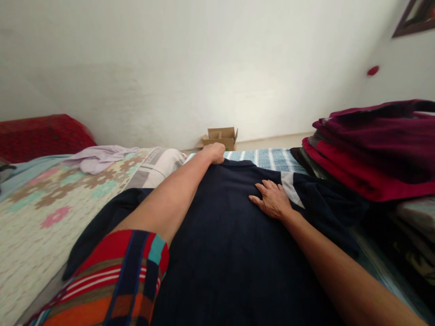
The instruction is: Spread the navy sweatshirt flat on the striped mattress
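Note:
A dark navy garment (231, 244) with a grey-white band near its right shoulder lies spread over the bed in front of me. My left hand (215, 152) reaches to the garment's far edge, fingers curled and closed on the cloth there. My right hand (272, 198) lies flat on the garment's upper right part, fingers spread, just left of the pale band. My left arm wears a short sleeve striped red, orange and blue.
A flowered bedspread (37, 213) covers the left side, with a lilac cloth (98, 158) and a red cushion (41, 136) behind. A pile of maroon and red folded clothes (370, 154) stands at the right. A small open cardboard box (220, 137) sits by the white wall.

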Tool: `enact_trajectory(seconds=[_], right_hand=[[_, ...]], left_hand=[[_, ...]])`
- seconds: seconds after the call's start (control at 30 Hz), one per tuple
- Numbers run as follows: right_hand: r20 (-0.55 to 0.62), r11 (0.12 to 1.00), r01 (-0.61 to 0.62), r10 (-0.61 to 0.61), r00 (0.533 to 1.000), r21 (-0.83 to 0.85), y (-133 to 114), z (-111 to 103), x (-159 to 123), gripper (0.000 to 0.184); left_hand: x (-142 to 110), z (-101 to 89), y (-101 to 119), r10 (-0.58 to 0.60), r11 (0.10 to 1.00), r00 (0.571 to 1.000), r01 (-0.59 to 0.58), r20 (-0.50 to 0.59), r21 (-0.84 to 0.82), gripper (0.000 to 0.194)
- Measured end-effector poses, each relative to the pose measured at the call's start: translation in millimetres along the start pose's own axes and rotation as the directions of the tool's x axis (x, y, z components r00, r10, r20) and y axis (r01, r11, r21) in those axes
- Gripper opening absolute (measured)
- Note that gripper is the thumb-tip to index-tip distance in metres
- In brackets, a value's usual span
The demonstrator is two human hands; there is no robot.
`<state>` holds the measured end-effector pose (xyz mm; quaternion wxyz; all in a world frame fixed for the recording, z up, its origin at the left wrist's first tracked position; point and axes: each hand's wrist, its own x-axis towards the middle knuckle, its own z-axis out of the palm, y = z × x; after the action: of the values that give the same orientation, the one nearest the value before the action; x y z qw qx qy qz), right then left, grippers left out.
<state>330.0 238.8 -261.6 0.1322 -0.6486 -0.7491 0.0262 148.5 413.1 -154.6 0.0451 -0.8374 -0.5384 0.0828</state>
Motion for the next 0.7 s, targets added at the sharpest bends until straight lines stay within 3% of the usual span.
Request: enact_trajectory(seconds=[0.3,0.4,0.57,0.7], right_hand=[[0.006,0.999,-0.017,0.017,1.000,0.027,0.1,-2.1,0.0,0.051],[0.004,0.999,-0.023,0.023,1.000,0.028,-0.1,-3.1,-0.3,0.050],[-0.023,1.000,-0.002,0.003,1.000,0.021,0.2,-3.0,-0.2,0.049],[-0.035,1.000,0.002,-0.001,0.999,0.020,1.5,-0.8,0.8,0.049]], left_hand=[[-14.1,50.8,-3.3,-0.067,0.998,0.986,0.066,-0.153,-0.014,0.038],[-10.6,54.7,-11.2,-0.124,0.989,0.979,0.109,-0.163,-0.100,0.035],[-11.2,54.7,-28.0,-0.324,0.917,0.939,0.283,-0.113,-0.282,0.051],[-15.4,57.7,-29.9,-0.323,0.867,0.945,0.276,-0.045,-0.414,0.045]])
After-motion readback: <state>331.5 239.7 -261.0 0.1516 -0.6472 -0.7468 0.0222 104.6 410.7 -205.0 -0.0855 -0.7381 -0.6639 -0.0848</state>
